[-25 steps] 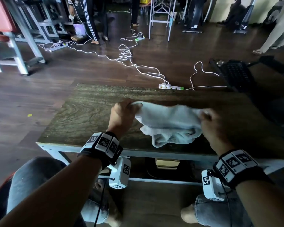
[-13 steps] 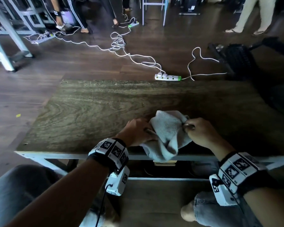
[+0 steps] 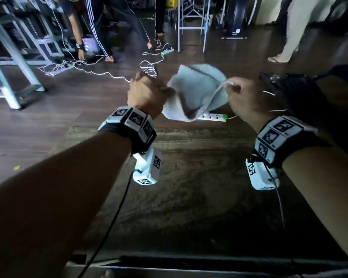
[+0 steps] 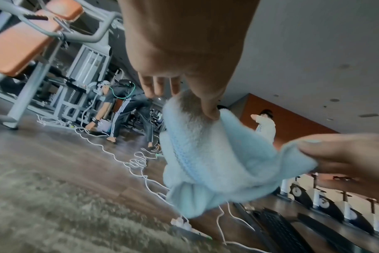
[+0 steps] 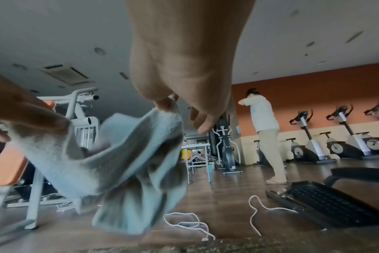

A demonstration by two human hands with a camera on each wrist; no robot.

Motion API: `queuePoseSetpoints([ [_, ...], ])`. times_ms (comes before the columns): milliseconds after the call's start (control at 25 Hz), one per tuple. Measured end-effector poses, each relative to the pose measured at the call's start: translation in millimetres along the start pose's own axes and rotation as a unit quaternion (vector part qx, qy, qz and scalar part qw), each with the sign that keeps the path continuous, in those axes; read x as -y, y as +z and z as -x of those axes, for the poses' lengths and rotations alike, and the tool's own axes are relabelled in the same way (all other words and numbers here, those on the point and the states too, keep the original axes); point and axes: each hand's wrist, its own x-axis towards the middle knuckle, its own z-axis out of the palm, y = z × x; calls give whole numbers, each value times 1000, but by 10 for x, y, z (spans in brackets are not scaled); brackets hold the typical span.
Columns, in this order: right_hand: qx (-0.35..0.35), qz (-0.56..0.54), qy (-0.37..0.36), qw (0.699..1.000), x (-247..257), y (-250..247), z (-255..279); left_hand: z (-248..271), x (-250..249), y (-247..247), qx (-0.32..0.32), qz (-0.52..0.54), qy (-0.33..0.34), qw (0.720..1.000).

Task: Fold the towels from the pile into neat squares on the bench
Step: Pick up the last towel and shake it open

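Your left hand (image 3: 147, 93) and your right hand (image 3: 243, 97) are both raised above the far edge of the dark, wood-grained bench top (image 3: 189, 177), and between them hangs the small pale grey-blue terry towel (image 3: 197, 93), clear of the bench. Your left thumb and fingers (image 4: 210, 109) pinch one bunched edge of the towel, as the left wrist view shows, and your right fingers (image 5: 164, 104) pinch the opposite edge; the cloth sags in loose folds between the two grips, its lower part drooping toward the bench's far edge. Your hands are apart, the towel spanning the gap between them. On the brown wooden floor beyond the bench, a white power strip with a green end (image 3: 213, 117) lies just past the far edge, partly behind the towel, and white cables (image 3: 149, 69) trail away to the far left.
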Motion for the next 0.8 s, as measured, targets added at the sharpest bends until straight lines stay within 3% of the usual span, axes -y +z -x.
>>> queuePoseSetpoints([
  [80,-38,37,-7,999,-88,-95,-106,-142,119,-123,-9,1,-53,999],
  [160,-43,32,38,998,-263,-111,-130,-190,286,-203,-1,31,-100,995],
  [280,3,-71,134,988,-448,-28,-73,-117,438,-205,65,199,-162,964],
  [360,35,-156,183,970,-414,2,-12,-98,492,-172,71,266,-183,944],
  [480,44,-190,175,965,-273,-22,8,-180,514,-224,9,308,-144,940],
  [640,-1,-186,112,976,-204,-82,27,-180,520,-392,-101,145,-38,984],
  [800,76,-72,106,989,-313,-198,367,268,672,-507,-21,69,-2,997],
])
